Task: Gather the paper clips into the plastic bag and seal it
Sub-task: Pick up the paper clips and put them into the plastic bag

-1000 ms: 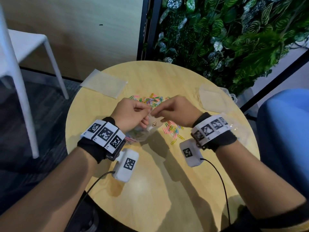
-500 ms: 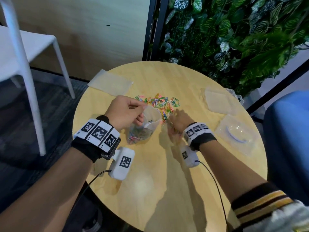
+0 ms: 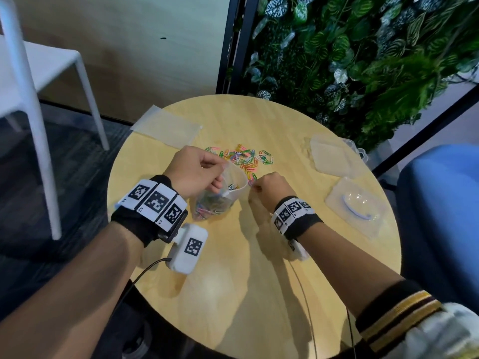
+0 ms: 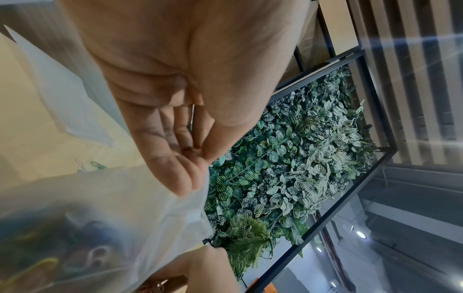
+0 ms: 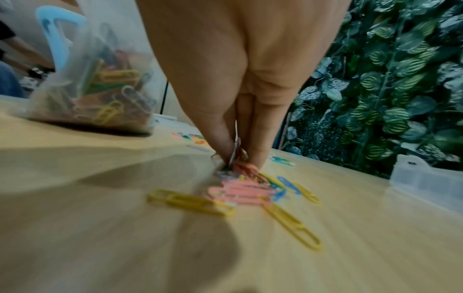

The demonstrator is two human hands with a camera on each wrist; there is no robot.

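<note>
Paper clips [image 3: 242, 159] partly fill the plastic bag [image 3: 215, 200], its mouth pinched apart by the left hand [image 3: 197, 172]; right hand [image 3: 269, 189] grip clamps more off the desk [image 3: 259, 255], sealing undone.

Round light-wood table [image 3: 259, 281]; white plastic chair [image 3: 33, 73] left; dark carpet floor [image 3: 64, 177]; black-framed green leaf wall [image 3: 363, 60] behind; beige wall panel [image 3: 142, 47].

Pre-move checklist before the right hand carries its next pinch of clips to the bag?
1. Bag mouth held open by left hand: ok.
2. Right hand pinching clips off the table: ok, seen in the right wrist view.
3. How many clips pinched: cannot tell.
4. Bag bottom resting on table, clips already inside: ok.
5. Loose clips all gathered: not ok, many remain.
6. Bag sealed: not ok, still open.
</note>
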